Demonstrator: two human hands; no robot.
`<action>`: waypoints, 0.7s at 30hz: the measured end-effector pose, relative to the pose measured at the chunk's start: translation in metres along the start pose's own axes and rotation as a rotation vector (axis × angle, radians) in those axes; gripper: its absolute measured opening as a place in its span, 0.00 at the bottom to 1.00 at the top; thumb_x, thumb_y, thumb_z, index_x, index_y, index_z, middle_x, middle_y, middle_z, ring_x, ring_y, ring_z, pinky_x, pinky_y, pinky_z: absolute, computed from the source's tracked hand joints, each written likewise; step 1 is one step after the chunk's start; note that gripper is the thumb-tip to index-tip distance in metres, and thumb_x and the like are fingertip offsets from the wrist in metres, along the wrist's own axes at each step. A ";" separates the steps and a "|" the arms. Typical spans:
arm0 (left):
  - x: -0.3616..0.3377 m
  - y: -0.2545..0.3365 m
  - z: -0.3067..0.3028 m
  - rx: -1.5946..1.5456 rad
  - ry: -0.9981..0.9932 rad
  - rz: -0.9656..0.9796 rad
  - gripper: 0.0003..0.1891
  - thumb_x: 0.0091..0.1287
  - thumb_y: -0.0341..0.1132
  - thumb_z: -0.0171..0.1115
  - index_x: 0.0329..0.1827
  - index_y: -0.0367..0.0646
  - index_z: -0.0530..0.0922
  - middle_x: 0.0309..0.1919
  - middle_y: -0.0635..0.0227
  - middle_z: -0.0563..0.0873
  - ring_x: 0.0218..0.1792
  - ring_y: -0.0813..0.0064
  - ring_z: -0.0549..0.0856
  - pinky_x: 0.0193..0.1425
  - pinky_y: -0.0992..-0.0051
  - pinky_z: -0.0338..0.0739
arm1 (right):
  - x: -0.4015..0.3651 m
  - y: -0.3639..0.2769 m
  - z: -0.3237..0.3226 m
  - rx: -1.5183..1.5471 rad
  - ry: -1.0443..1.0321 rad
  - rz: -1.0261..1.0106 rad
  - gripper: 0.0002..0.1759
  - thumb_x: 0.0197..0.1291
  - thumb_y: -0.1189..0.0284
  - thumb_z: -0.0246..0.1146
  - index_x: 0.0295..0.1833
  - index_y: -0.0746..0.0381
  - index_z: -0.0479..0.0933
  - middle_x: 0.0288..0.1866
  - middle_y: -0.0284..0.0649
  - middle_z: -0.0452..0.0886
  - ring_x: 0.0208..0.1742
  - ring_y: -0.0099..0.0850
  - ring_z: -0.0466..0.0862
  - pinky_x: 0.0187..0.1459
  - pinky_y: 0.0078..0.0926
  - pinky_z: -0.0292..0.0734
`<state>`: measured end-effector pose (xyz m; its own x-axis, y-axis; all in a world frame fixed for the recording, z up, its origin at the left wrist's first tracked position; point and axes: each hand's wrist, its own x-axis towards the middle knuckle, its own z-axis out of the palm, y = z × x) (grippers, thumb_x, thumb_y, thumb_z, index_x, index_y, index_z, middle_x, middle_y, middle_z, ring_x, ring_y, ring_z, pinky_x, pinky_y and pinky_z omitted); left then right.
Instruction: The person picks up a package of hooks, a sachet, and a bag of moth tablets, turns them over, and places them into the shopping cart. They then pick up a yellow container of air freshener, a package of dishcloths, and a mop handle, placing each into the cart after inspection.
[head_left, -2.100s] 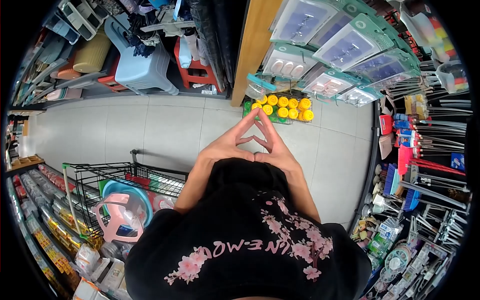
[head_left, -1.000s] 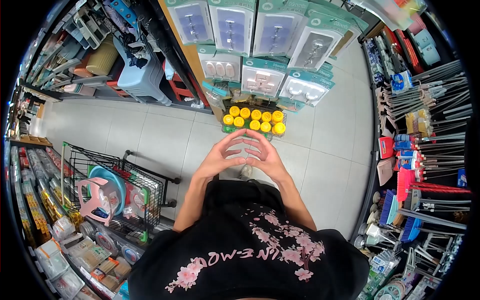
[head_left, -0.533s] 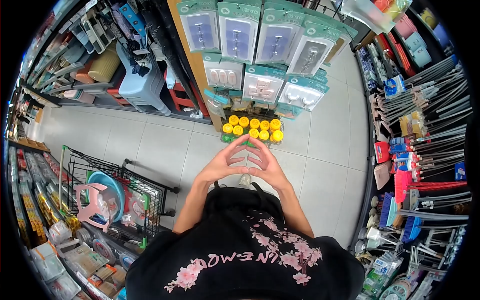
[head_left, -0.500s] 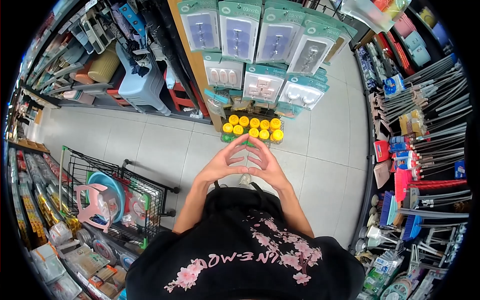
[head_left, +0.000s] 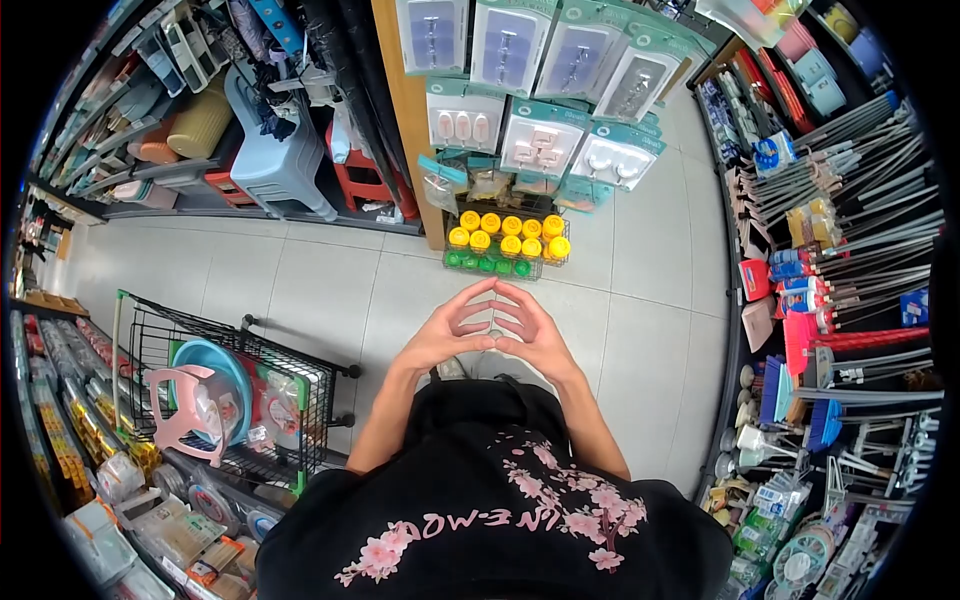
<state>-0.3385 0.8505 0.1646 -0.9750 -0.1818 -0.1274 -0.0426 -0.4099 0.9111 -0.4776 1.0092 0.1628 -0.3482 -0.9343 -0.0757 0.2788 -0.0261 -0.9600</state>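
Note:
My left hand [head_left: 442, 332] and my right hand [head_left: 533, 335] meet in front of my body, fingertips touching and fingers spread apart. Nothing is held in either one; gaps between the fingers show the floor and part of a shoe. Just beyond the fingertips stands a wire basket [head_left: 492, 273] holding yellow-capped bottles [head_left: 511, 245] and green-capped ones [head_left: 487, 265]. Above it hang several packs of hooks [head_left: 545, 137] on green cards.
To the left stands a black wire shopping cart [head_left: 318, 380] holding a pink plastic stool [head_left: 180, 412] and a blue basin [head_left: 244, 385]. A light blue stool [head_left: 285, 150] sits on the far shelf. Brushes and poles [head_left: 850, 340] line the right side. Grey tiled floor [head_left: 640, 380] runs between.
The view has shifted slightly, and the basket now appears wholly beyond my fingertips, with its green caps in sight. My hands keep the same fingertip-to-fingertip pose.

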 end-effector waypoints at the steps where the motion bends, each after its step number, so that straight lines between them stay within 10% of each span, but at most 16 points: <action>1: -0.002 -0.002 0.000 0.011 0.014 -0.006 0.46 0.60 0.26 0.75 0.81 0.44 0.59 0.79 0.64 0.61 0.76 0.59 0.67 0.73 0.59 0.71 | -0.002 0.000 0.002 -0.002 0.008 -0.001 0.47 0.56 0.71 0.77 0.79 0.60 0.59 0.79 0.40 0.63 0.77 0.39 0.67 0.74 0.43 0.66; 14: 0.100 -0.005 -0.037 0.151 0.235 0.019 0.28 0.67 0.38 0.72 0.68 0.38 0.75 0.57 0.63 0.84 0.56 0.74 0.83 0.60 0.71 0.78 | 0.001 0.008 -0.011 -0.093 0.257 0.045 0.26 0.65 0.71 0.71 0.65 0.64 0.73 0.60 0.41 0.79 0.60 0.30 0.81 0.59 0.29 0.78; 21: 0.276 0.004 -0.043 0.574 0.778 0.320 0.56 0.53 0.47 0.82 0.78 0.32 0.56 0.72 0.43 0.69 0.71 0.55 0.73 0.73 0.60 0.68 | -0.013 0.021 -0.044 -0.217 0.400 0.152 0.28 0.63 0.69 0.72 0.66 0.63 0.73 0.56 0.42 0.81 0.55 0.29 0.82 0.54 0.26 0.78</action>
<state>-0.5982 0.7600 0.1156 -0.5556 -0.8224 0.1221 -0.1024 0.2134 0.9716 -0.5066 1.0364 0.1320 -0.6474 -0.7104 -0.2762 0.1744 0.2147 -0.9610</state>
